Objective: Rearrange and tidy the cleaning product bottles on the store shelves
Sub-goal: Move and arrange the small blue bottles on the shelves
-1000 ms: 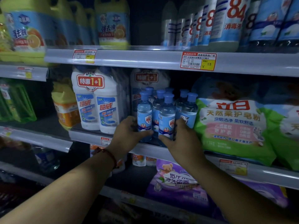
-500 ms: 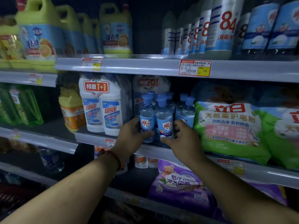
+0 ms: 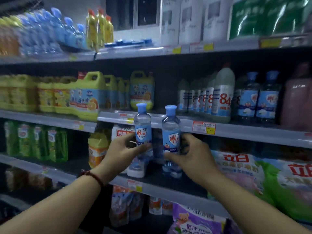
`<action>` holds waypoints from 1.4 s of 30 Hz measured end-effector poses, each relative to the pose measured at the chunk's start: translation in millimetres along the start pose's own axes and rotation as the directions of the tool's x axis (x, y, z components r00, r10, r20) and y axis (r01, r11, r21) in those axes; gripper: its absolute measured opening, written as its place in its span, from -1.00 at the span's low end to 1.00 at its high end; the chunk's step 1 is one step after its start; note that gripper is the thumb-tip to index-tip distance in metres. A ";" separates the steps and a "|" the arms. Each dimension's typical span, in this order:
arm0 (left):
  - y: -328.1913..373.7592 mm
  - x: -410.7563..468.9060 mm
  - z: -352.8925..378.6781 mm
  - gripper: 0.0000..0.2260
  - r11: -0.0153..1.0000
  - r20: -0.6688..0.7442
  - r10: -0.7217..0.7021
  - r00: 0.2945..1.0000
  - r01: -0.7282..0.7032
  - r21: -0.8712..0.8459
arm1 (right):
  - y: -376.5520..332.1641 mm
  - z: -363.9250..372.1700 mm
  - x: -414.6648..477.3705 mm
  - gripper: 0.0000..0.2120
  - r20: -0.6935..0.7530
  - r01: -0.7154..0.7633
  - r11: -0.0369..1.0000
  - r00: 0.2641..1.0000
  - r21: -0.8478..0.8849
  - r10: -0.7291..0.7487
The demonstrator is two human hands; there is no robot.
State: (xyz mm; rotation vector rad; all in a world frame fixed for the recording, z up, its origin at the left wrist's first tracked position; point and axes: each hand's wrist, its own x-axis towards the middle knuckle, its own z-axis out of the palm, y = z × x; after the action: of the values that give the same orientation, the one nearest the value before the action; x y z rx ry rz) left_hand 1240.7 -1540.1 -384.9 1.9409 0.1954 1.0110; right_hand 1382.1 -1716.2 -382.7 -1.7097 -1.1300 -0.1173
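the left hand (image 3: 121,149) grips a clear blue-capped bottle (image 3: 143,130) around its label, with the thumb across the front; the right hand (image 3: 192,152) grips a second blue-capped bottle (image 3: 170,132) the same way, fingers curled behind it and thumb below the label; both bottles are upright, side by side with a narrow gap between them, near the front edge of the middle shelf (image 3: 177,184); their caps overlap the front edge of the upper shelf (image 3: 244,130), just left of a red and yellow price tag (image 3: 204,127); whether their bases touch the shelf board i cannot tell; a red cord bracelet (image 3: 94,176) circles the left wrist; on the upper shelf, green jugs (image 3: 89,95) stand toward the left end and white 84 bottles (image 3: 221,98) toward the right; green detergent bags (image 3: 278,196) fill the right end of the middle shelf; much of the view is blurred
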 end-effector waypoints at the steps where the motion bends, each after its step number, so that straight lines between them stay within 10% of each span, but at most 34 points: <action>1: 11.4 6.4 -10.8 -0.75 1.000 -0.003 0.003 1.000 -0.003 0.001 | -14.3 -4.4 7.3 -0.59 0.001 0.013 1.000 1.000 0.017 -0.013; 15: 61.9 190.5 -105.4 -0.61 0.927 -0.045 -0.364 0.930 0.358 -0.109 | -102.3 5.4 222.3 -0.45 0.122 -0.300 0.937 0.952 0.177 0.282; 31: -100.6 310.8 -99.9 -0.85 0.968 0.101 -0.111 0.989 0.084 0.238 | 4.3 135.1 342.4 -0.54 0.011 -0.202 0.979 0.979 0.016 0.202; 42: -112.1 309.8 -98.0 -0.65 0.922 0.141 -0.108 0.984 0.046 0.384 | 5.6 136.2 339.3 -0.43 0.033 -0.169 0.955 0.983 -0.244 0.182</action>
State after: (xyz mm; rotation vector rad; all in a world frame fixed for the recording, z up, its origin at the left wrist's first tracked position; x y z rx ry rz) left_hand 1400.1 -1257.9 -270.4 2.3349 0.3987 0.8017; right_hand 1516.4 -1399.0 -259.9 -2.0325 -1.0306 -0.0992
